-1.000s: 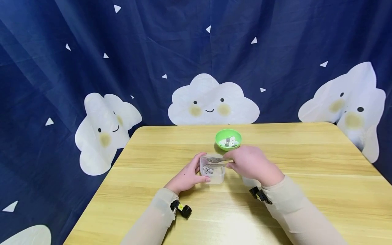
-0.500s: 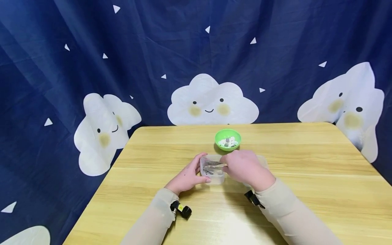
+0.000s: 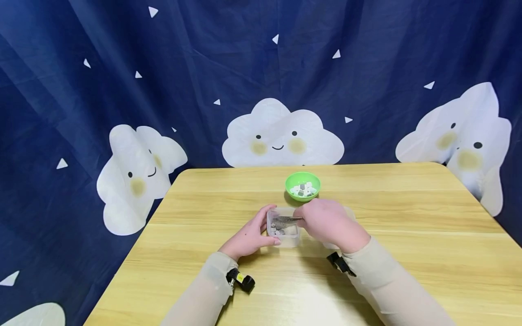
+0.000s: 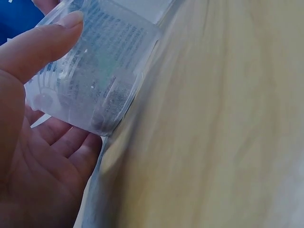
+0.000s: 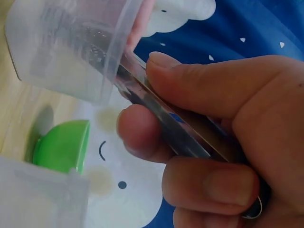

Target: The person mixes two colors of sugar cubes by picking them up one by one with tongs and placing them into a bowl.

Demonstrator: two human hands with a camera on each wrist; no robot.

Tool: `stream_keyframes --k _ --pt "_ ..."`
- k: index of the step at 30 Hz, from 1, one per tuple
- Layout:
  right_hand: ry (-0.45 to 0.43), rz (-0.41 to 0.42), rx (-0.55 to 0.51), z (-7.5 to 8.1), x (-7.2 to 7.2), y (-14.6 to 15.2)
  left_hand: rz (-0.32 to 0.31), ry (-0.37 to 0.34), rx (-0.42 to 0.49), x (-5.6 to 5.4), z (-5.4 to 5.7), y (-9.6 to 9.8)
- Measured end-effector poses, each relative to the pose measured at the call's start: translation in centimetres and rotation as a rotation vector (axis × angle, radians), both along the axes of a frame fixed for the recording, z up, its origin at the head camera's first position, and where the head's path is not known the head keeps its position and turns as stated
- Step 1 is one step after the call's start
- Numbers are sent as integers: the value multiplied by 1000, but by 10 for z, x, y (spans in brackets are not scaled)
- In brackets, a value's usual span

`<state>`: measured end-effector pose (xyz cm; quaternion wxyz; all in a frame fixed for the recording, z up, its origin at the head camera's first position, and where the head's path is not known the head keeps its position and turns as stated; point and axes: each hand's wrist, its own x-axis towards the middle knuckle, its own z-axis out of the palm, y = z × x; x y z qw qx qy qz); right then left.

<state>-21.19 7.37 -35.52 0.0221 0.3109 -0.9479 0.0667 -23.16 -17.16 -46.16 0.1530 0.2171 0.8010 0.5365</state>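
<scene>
My left hand holds a small clear plastic container by its left side, thumb at the near wall and fingers curved round behind. Printed text shows on that container in the left wrist view. A few small grey and white cubes lie at its left end. Metal tongs with perforated tips reach into the container, above the cubes. My right hand grips the tongs between thumb and curled fingers. Whether a cube is between the tips is too small to tell.
Behind the container stands a green bowl with several white and grey cubes inside. A second clear container is partly hidden behind my right hand. The wooden table ends at a blue cloud-patterned curtain.
My right hand has moved left, bringing the tongs deeper into the container. The two tong arms, apart earlier, now look closer together. My left hand has stayed on the container.
</scene>
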Motion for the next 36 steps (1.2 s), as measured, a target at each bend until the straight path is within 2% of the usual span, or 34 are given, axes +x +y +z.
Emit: stream_keyframes --k 4,8,16,21,28,36 --pt "34 9 -23 -1 -1 6 0 9 -7 0 -1 0" --pt "46 -13 7 -2 -3 5 4 7 -2 -1 -4 -2" --pt "-5 -34 49 -3 -2 -8 11 33 -34 -1 -4 -6" --pt "3 15 32 -1 -2 -1 -4 26 -13 -3 -4 -2" --pt "37 88 -64 10 -4 15 -13 6 -5 -5 -3 0" --pt "76 63 -104 20 -9 32 16 16 -34 -4 -2 -3"
